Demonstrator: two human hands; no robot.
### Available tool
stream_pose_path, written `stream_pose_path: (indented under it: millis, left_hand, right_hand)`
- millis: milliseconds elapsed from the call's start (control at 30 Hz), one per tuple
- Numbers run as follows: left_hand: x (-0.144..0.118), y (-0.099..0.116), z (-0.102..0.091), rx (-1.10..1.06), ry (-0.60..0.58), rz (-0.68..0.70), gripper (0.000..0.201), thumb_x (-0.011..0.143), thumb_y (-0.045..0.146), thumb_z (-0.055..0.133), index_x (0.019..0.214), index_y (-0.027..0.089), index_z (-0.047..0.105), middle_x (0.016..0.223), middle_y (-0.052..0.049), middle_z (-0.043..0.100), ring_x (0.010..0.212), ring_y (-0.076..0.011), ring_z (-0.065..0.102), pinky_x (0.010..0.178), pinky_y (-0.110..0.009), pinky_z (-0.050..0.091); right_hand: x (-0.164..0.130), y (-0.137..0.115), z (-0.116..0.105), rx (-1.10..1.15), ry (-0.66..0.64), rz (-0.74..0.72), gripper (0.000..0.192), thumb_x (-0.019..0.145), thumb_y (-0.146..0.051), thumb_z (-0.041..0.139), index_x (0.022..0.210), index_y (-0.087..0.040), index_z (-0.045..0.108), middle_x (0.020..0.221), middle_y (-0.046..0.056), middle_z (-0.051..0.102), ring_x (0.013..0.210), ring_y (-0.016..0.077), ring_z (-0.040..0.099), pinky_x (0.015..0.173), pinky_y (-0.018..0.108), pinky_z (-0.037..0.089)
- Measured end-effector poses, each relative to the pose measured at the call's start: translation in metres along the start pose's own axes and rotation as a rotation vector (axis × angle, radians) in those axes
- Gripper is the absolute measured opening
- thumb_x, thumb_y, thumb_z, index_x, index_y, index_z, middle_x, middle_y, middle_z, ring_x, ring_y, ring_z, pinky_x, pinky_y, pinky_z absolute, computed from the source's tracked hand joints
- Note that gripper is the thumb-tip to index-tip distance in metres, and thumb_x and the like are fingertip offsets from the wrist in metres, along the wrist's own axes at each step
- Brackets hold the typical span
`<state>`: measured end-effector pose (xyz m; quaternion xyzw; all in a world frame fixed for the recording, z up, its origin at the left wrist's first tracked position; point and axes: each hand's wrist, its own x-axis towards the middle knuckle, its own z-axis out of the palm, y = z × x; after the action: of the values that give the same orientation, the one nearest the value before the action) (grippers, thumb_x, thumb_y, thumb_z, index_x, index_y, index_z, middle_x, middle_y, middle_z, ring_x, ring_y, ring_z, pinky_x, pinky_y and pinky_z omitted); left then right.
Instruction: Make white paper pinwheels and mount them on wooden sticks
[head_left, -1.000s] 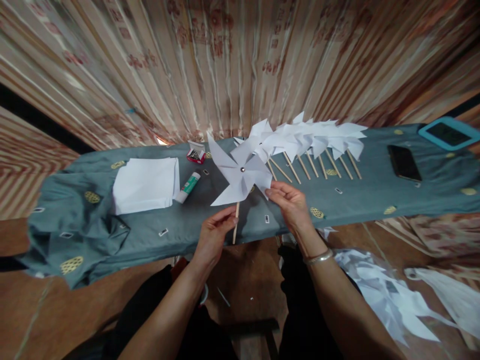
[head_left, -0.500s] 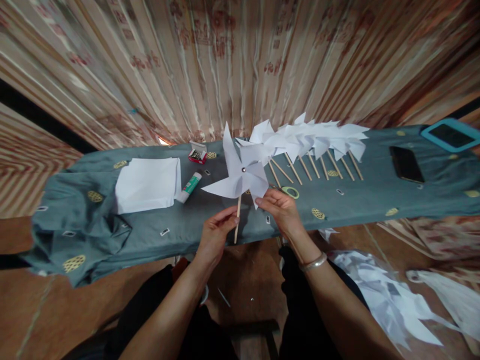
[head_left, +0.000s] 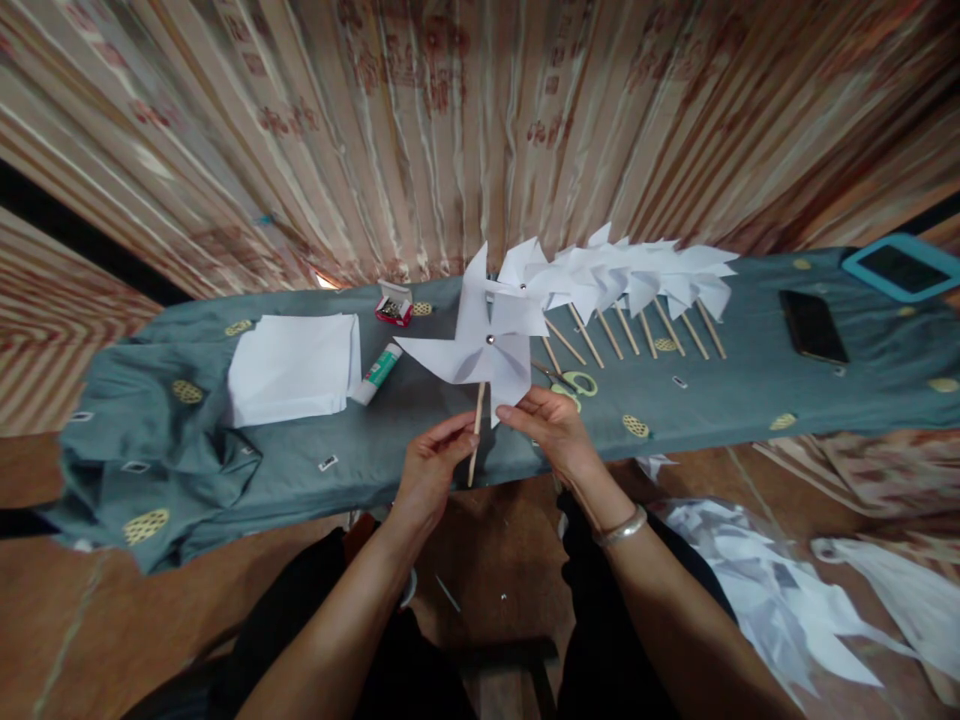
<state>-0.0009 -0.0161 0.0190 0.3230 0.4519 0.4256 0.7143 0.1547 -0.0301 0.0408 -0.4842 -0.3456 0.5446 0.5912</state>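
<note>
- Holding: left hand (head_left: 429, 468), grip closed on the wooden stick (head_left: 475, 432) of a white paper pinwheel (head_left: 484, 345), thumb and fingers pinched around the lower part of the stick; pinwheel upright, raised above the near edge of the desk (head_left: 735, 400).
- Right hand (head_left: 551, 432): fingertips pinching the lower blade of the same pinwheel, just right of the stick; silver bangle (head_left: 621, 526) on the wrist.
- Pinwheel centre: a small metal pin (head_left: 489, 340) fixing the blades to the stick.
- Desk covering: grey-green cloth (head_left: 187, 440) with yellow motifs, rumpled at the left end.
- Row of finished pinwheels (head_left: 637, 280), lying on the desk behind the hands, sticks pointing toward the person.
- Green-handled scissors (head_left: 574, 383), just beyond the right hand.
- Glue stick (head_left: 377, 372), lying beside a stack of white paper (head_left: 292, 368).
- Small red box (head_left: 393, 308), open, near the back edge.
- Black phone (head_left: 813, 326) and blue-framed tablet (head_left: 900, 268), at the right end.
- Paper scraps (head_left: 780, 600) on the floor, lower right.
</note>
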Motion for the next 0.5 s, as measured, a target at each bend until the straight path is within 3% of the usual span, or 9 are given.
stream_pose_path:
  millis: [133, 233, 333, 500]
  left_hand:
    - [0.0, 0.002, -0.001, -0.012, 0.033, -0.004, 0.034, 0.052, 0.024, 0.088, 0.084, 0.021, 0.081, 0.078, -0.002, 0.076, 0.072, -0.0124, 0.064, 0.077, -0.026, 0.049]
    - [-0.002, 0.005, -0.002, -0.012, 0.049, -0.015, 0.033, 0.05, 0.023, 0.088, 0.082, 0.02, 0.081, 0.076, -0.002, 0.076, 0.071, -0.0123, 0.064, 0.076, -0.026, 0.049]
    - [-0.004, 0.006, -0.001, 0.0, 0.042, -0.049, 0.032, 0.048, 0.022, 0.088, 0.079, 0.021, 0.081, 0.076, -0.002, 0.076, 0.07, -0.0123, 0.064, 0.075, -0.026, 0.05]
    - [-0.008, 0.004, 0.001, 0.047, -0.015, -0.089, 0.033, 0.05, 0.024, 0.087, 0.083, 0.019, 0.081, 0.079, -0.004, 0.078, 0.073, -0.0131, 0.064, 0.076, -0.026, 0.05]
  right_hand:
    - [0.003, -0.007, -0.019, -0.122, 0.073, -0.063, 0.038, 0.062, -0.058, 0.083, 0.076, -0.023, 0.077, 0.071, 0.002, 0.076, 0.066, 0.0159, 0.067, 0.069, 0.03, 0.055]
    - [0.009, -0.013, -0.039, -0.147, 0.288, -0.144, 0.042, 0.066, -0.062, 0.079, 0.078, -0.022, 0.078, 0.07, 0.003, 0.075, 0.064, 0.0141, 0.065, 0.068, 0.029, 0.054]
    - [0.017, -0.017, -0.054, -0.141, 0.462, -0.251, 0.04, 0.061, -0.056, 0.085, 0.084, -0.023, 0.077, 0.08, 0.003, 0.077, 0.074, 0.0157, 0.068, 0.077, 0.031, 0.055]
    - [0.028, -0.016, -0.061, -0.174, 0.464, -0.325, 0.042, 0.06, -0.05, 0.086, 0.092, -0.025, 0.075, 0.093, 0.004, 0.078, 0.089, 0.0201, 0.07, 0.087, 0.037, 0.055]
